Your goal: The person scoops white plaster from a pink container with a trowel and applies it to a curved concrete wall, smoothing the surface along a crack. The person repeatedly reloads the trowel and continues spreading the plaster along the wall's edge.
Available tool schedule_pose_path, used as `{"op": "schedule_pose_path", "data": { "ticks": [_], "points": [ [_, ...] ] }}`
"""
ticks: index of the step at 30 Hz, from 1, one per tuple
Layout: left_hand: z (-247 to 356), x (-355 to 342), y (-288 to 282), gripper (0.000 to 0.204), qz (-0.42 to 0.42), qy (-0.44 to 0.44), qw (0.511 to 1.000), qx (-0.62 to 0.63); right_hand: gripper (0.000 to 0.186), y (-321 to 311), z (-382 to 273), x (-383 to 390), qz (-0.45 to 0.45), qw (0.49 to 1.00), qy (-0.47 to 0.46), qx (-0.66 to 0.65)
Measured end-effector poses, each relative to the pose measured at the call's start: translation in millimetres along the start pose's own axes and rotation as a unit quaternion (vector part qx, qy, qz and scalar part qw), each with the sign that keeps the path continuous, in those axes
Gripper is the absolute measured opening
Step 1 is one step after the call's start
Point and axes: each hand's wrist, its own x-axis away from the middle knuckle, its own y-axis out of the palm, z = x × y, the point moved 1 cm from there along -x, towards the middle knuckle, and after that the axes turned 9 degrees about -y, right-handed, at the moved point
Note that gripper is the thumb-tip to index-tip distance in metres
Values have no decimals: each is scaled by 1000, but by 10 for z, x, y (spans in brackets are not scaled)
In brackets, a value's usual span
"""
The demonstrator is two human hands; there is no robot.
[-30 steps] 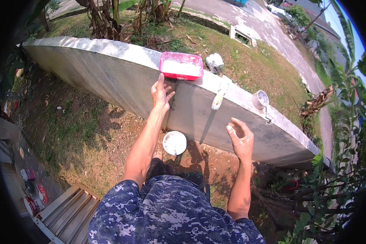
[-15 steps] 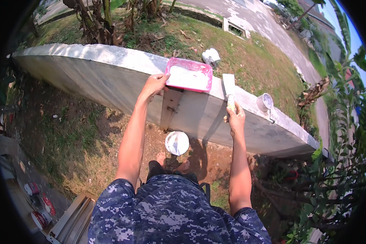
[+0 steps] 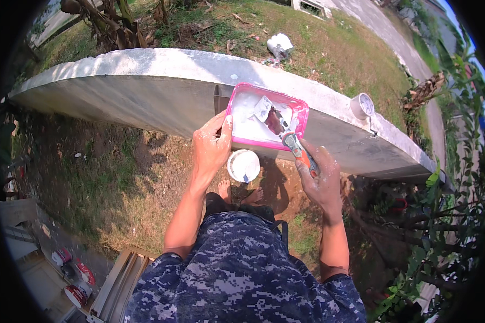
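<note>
My left hand (image 3: 212,145), speckled with white, grips the left side of a pink plastic tray (image 3: 243,114) holding white paste, lifted in front of the wall top. My right hand (image 3: 320,169) is closed round the orange-and-grey handle of a putty knife (image 3: 274,119), whose blade lies in the paste. Below the tray, a white bucket (image 3: 243,165) with white contents stands on the ground by my bare feet. A pale cup (image 3: 362,106) sits on the wall top to the right.
A curved concrete wall (image 3: 118,81) crosses in front of me, with grass, banana plants and a white bundle (image 3: 279,46) beyond, and a path farther off. Wooden frames (image 3: 124,274) and red tubs (image 3: 76,295) lie at lower left. Leafy branches crowd the right.
My right hand, empty at first, took the putty knife from the wall top and brought it into the tray. My left hand lifted the tray off the wall toward me.
</note>
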Motion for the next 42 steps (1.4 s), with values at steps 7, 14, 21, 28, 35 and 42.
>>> {"op": "schedule_pose_path", "data": {
  "ticks": [7,14,21,28,35,42],
  "points": [
    [-49,245,140,28,-50,15,999,-2,38,130,161,464,-5,983,112,-142],
    [-185,395,339,28,-66,50,994,-67,42,186,336,1009,44,909,261,-323],
    [-540,552,831,31,-122,-95,987,47,45,130,446,1644,167,805,343,-454],
    [-882,599,1432,27,-229,-188,934,198,57,88,937,2147,382,632,304,-602],
    [-1101,827,1737,28,-258,-261,917,156,45,278,2111,2191,466,747,292,-373],
    [-1077,1078,1620,31,-236,-238,942,25,46,713,2795,1934,487,840,235,-55]
  ]
}}
